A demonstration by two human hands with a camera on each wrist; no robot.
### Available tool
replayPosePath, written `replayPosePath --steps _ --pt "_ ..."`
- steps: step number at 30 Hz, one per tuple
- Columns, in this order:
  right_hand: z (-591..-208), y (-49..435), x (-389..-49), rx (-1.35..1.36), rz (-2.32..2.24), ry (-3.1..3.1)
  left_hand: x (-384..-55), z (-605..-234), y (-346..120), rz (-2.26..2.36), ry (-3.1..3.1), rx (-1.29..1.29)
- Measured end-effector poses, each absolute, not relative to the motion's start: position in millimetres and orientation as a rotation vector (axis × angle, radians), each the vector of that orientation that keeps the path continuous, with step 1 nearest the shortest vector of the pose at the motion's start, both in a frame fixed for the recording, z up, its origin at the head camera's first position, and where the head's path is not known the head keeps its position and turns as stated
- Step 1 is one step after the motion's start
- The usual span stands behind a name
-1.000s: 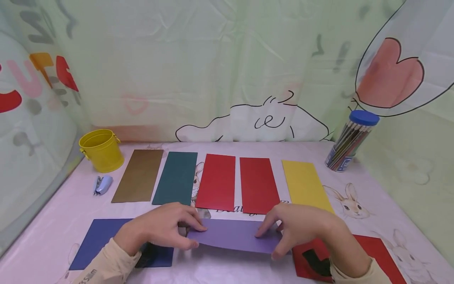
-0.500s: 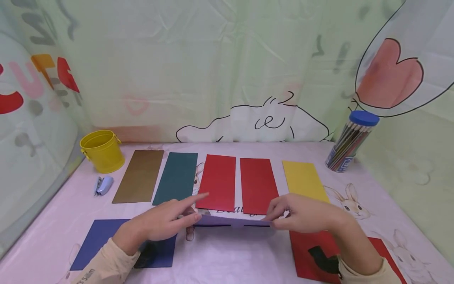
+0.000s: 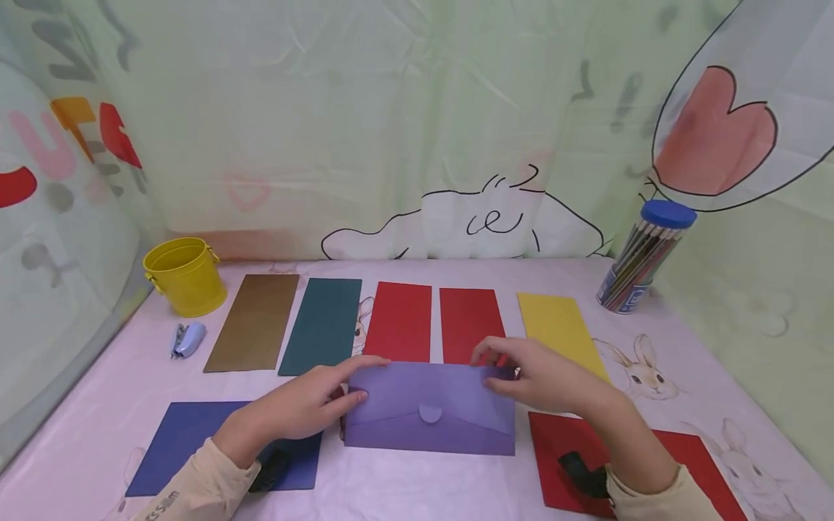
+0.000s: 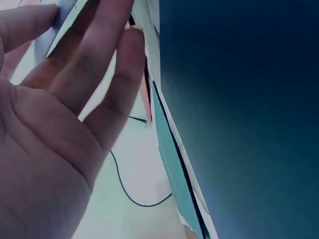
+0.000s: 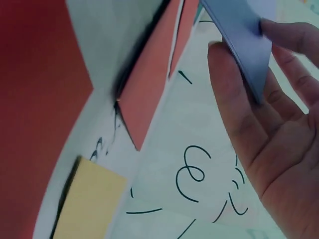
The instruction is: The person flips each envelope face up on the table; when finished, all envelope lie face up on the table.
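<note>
Left sleeve: cream-beige fabric, soft creases near the wrist, small dark lettering along the forearm, not reliably legible. Right sleeve: same colour, ends further back, more forearm exposed. Black left wrist unit, rounded, partly hidden; black right wrist unit, bent shape. Left hand, right hand: both bare

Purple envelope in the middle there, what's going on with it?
A person's left hand holds the left end of the purple envelope, and the right hand holds it near its upper right corner. Its flap is folded down over the front. Beyond it, a brown rectangle, a green rectangle, two red rectangles and a yellow rectangle lie in a row.
</note>
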State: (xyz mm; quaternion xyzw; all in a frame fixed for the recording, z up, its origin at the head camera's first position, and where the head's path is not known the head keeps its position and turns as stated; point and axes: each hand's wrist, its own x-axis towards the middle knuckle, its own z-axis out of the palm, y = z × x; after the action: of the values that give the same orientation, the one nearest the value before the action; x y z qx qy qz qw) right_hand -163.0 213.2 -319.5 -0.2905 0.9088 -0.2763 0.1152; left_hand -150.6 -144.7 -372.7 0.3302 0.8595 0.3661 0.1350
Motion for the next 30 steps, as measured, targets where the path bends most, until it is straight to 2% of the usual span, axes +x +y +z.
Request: replayPosePath --steps 9,19,30 --pt "-331.1 207.9 -161.2 -0.759 -0.757 2.603 -148.9 -375.8 -144.2 1.056 2.42 0.914" --pt "-342.0 200.2 -156.5 -0.83 -0.651 2.555 -145.9 -378.5 -144.7 0.881 2.546 0.879" --pt "-345.1 195.7 -153.6 -0.722 -0.512 2.583 -144.1 -380.3 -141.0 0.667 2.642 0.92"
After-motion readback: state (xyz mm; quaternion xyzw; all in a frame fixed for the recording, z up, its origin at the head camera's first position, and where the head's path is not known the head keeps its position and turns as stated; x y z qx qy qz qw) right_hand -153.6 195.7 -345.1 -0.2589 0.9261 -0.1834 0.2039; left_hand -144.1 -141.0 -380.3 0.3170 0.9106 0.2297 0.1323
